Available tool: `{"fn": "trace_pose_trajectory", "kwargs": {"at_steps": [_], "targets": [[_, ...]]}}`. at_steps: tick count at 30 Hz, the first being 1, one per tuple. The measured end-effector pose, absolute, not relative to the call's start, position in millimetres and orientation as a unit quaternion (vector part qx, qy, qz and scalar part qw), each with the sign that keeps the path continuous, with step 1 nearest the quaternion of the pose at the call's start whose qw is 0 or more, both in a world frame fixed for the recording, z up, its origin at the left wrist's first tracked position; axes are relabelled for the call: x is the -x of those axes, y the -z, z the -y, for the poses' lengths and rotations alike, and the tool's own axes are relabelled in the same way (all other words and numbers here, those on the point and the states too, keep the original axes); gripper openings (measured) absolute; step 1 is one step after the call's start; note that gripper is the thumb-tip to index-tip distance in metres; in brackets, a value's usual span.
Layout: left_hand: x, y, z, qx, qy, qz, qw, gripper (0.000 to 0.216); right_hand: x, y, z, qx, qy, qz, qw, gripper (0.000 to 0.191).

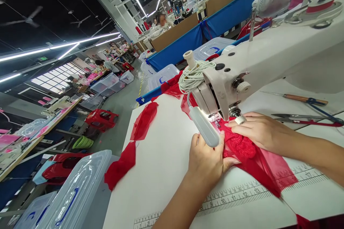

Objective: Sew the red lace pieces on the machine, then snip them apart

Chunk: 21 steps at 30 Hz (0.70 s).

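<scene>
My left hand (206, 161) presses flat on the red sheer fabric (258, 166) on the white sewing table (161, 157), just in front of the machine's lamp (204, 127). My right hand (258, 128) lies on the same fabric beside the presser foot of the white sewing machine (268, 61), fingers pointing at the needle area. A red lace patch (242, 146) sits between both hands. The needle itself is hidden behind the lamp and machine head.
More red fabric pieces (143, 121) trail across the table's left edge. Scissors (303, 118) and a wooden-handled tool (301, 97) lie to the right. A clear plastic bin (77, 189) stands at the lower left, an aisle beyond. Other people sit at distant tables.
</scene>
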<state>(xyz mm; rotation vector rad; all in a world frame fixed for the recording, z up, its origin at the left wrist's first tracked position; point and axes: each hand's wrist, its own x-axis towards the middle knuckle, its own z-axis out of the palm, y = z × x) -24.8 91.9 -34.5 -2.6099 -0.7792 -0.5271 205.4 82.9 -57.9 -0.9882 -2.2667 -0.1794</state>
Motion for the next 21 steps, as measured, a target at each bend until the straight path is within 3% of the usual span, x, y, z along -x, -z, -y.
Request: {"fn": "trace_pose_trajectory", "kwargs": {"at_steps": [8,12,16,21], "targets": [[30,20,-87,0.946,0.183,0.229,0.141,0.062,-207,55,-78,0.405,0.009,0.867,0.29,0.032],[25,16,-87,0.951,0.207,0.173,0.152,0.015,-215,56,-75,0.394,-0.021,0.874,0.283,0.045],[22,17,-89,0.959,0.219,0.118,0.135,0.031,-221,55,-70,0.386,-0.06,0.888,0.242,0.064],[21,19,-89,0.978,0.139,0.153,0.028,0.032,-223,45,-69,0.391,-0.131,0.887,0.206,0.066]]}}
